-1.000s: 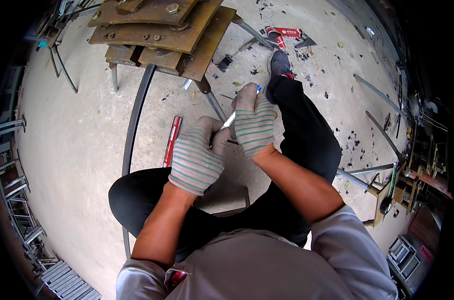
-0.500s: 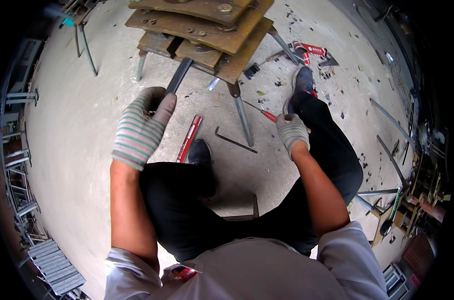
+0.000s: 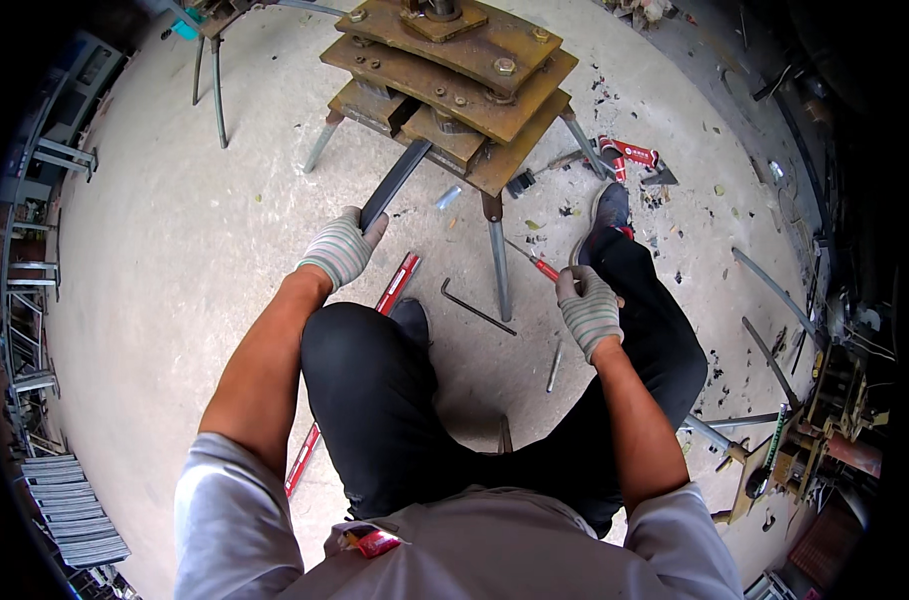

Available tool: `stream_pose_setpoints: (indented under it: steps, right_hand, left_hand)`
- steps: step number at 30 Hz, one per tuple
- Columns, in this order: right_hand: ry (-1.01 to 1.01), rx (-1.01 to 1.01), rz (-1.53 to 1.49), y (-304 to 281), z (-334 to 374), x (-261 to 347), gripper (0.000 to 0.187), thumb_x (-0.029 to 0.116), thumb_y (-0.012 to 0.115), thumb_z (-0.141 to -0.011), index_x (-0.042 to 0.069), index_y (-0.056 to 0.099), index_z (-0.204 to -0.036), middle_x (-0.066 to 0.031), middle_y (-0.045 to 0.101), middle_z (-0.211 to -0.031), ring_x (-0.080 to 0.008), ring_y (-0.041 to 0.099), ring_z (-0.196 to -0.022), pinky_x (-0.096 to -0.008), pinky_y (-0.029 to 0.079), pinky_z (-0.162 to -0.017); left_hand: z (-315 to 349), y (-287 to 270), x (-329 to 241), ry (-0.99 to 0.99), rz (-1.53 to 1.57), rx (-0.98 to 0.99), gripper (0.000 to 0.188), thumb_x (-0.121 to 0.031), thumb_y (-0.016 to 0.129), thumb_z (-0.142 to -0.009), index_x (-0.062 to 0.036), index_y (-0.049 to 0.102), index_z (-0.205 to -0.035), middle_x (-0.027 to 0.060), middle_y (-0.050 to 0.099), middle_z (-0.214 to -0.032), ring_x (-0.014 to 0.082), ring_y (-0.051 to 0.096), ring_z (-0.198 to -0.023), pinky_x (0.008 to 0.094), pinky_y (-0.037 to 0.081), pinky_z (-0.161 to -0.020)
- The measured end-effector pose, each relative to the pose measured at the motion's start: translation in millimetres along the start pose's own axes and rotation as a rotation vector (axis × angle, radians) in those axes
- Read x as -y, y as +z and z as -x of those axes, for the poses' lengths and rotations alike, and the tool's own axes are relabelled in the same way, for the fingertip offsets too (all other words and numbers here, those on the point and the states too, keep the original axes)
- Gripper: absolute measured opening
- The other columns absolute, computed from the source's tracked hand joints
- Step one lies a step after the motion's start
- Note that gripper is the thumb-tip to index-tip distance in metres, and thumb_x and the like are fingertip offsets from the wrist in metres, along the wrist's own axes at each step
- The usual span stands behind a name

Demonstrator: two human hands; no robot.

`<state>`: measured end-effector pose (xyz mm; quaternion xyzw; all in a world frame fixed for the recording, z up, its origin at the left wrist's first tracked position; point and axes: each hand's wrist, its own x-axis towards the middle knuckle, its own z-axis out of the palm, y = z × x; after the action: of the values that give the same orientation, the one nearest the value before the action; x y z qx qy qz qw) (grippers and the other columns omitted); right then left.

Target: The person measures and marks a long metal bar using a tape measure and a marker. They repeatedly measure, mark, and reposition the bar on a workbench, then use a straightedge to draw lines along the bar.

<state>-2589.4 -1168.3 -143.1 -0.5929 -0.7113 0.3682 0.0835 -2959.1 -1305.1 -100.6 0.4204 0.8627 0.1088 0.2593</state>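
At the far left, stacks of grey metal frames (image 3: pixel 69 510) lie along the edge of the concrete floor (image 3: pixel 174 260). Moving in, your left hand (image 3: pixel 342 248), in a striped knit glove, is wrapped tight around the near end of a dark flat steel bar (image 3: pixel 396 182). The bar slopes up and away from your fist and runs in under the stacked plates of the rusty bending machine (image 3: pixel 452 70), which stands on thin metal legs right in front of you. Beneath your left arm, a red spirit level (image 3: pixel 394 288) lies on the floor, partly hidden by your black-trousered knee. Just right of it, a small L-shaped rod (image 3: pixel 471 306) rests on the concrete near the machine's front leg.

Further right, your right hand (image 3: pixel 587 310), gloved the same way, is curled shut around a thin curved piece of metal (image 3: pixel 572 262) beside your right knee; what exactly it is cannot be told. A red-handled screwdriver (image 3: pixel 536 264) lies just left of that hand. Beyond your shoe, a red clamp tool (image 3: pixel 626 154) lies among scattered debris, and loose steel rods (image 3: pixel 764 290) lie toward the right edge.
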Motion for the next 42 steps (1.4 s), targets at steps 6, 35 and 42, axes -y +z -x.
stream_pose_setpoints:
  steps: [6, 35, 42]
  right_hand:
    - [-0.095, -0.051, -0.04, -12, 22, -9, 0.024, 0.028, 0.063, -0.095, 0.008, 0.071, -0.106, -0.0112, 0.069, -0.078, -0.0244, 0.066, -0.066, -0.0373, 0.05, -0.067]
    - [-0.436, 0.414, -0.876, -47, 155, 164, 0.031, 0.021, 0.066, -0.1, -0.002, 0.059, -0.119, -0.0041, 0.066, -0.097, -0.0082, 0.061, -0.085, -0.028, 0.052, -0.076]
    - [-0.522, 0.359, -0.834, -53, 160, 150, 0.023, 0.019, 0.065, -0.099, -0.002, 0.063, -0.11, -0.004, 0.068, -0.09, -0.0077, 0.062, -0.08, -0.028, 0.053, -0.071]
  left_hand:
    - [36, -2, 24, -0.083, -0.08, 0.05, 0.059, -0.052, 0.052, -0.101, 0.0047, 0.061, -0.114, 0.0331, 0.069, -0.102, 0.0489, 0.066, -0.102, 0.0521, 0.051, -0.091]
    - [263, -44, -92, 0.281, -0.153, -0.256, 0.056, -0.027, 0.075, -0.089, 0.0061, 0.049, -0.125, 0.0211, 0.067, -0.08, 0.0389, 0.069, -0.069, 0.0437, 0.055, -0.061]
    - [265, -46, -114, 0.305, -0.012, -0.234, 0.056, -0.029, 0.08, -0.088, 0.0016, 0.052, -0.125, 0.0188, 0.072, -0.087, 0.0321, 0.074, -0.074, 0.0381, 0.058, -0.066]
